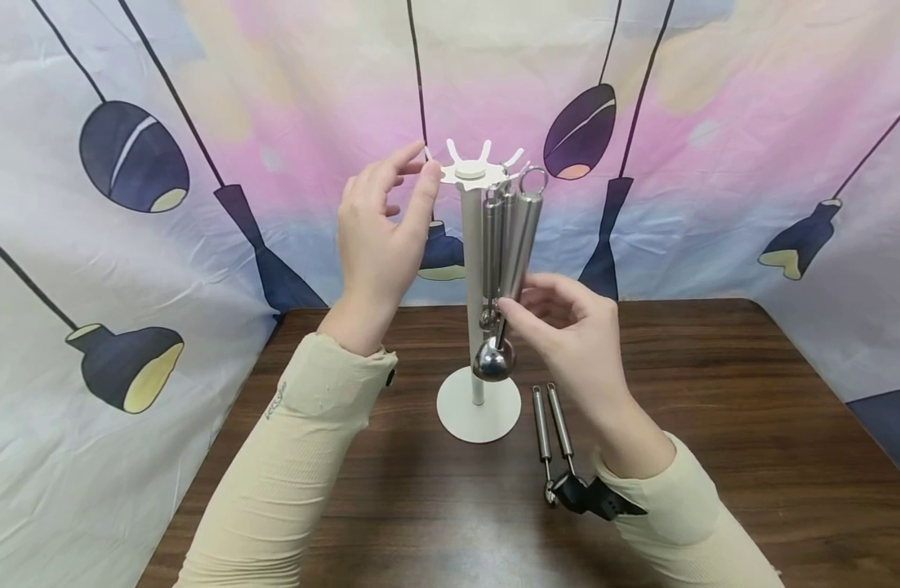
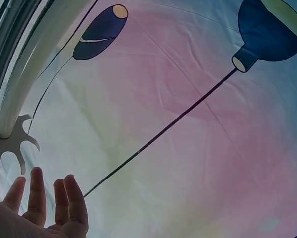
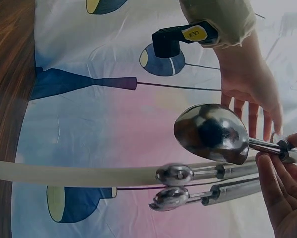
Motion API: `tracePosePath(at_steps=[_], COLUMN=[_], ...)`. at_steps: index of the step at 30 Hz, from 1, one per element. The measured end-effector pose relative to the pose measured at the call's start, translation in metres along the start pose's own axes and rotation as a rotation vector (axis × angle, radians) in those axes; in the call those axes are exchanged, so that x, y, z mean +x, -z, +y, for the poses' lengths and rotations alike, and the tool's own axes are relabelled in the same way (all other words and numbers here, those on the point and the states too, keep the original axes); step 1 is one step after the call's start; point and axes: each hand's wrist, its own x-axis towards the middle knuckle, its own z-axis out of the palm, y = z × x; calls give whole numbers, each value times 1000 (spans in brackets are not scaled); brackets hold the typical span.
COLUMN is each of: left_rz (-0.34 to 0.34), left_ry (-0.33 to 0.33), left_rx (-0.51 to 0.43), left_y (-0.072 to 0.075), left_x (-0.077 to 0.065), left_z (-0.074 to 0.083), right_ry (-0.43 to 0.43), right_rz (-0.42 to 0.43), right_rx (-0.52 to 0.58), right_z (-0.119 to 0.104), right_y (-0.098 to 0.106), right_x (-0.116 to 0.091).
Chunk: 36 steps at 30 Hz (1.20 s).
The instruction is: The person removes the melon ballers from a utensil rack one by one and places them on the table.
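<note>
My right hand [image 1: 568, 327] grips a shiny steel scoop [image 3: 210, 133] low on its handle, bowl downward. The scoop's ring end [image 1: 533, 180] is up beside the hooks of a white rotating-style utensil stand [image 1: 470, 170]. Two smaller steel scoops [image 3: 174, 175] hang from that stand, behind the held one. At the stand's left side, my left hand [image 1: 387, 220] is raised with its fingers extended, thumb and index fingertip right at a hook. In the left wrist view, the left fingers [image 2: 37, 198] spread just below the hook plate [image 2: 9, 144].
Two more slim steel utensils [image 1: 551, 425] lie on the dark wooden table [image 1: 744, 408], partly covered by the right wrist's black camera [image 1: 590, 496]. The stand's round white base [image 1: 457, 416] rests near the table's middle. A lamp-patterned cloth [image 1: 310, 98] hangs behind.
</note>
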Motion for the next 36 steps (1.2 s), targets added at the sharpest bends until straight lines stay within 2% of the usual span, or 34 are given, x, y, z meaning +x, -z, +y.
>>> tracePosePath(at_steps=[15,23,31,36], left_rz=[6,6,-22,-9], left_ry=[-43,-29,-15,-10], left_rx=[10,-2,41,31], left_y=[1,1,-1,-3], left_x=[4,-1,-6,-7], left_z=[-1,1,7,8], right_ry=[-113,-146,-187,-209], right_rz=[64,86,106,104], right_rx=[-27,-27,-21,-36], right_z=[7,16,28,36], right_y=[20,29,39,45], right_x=[-16,-22,-26,-29])
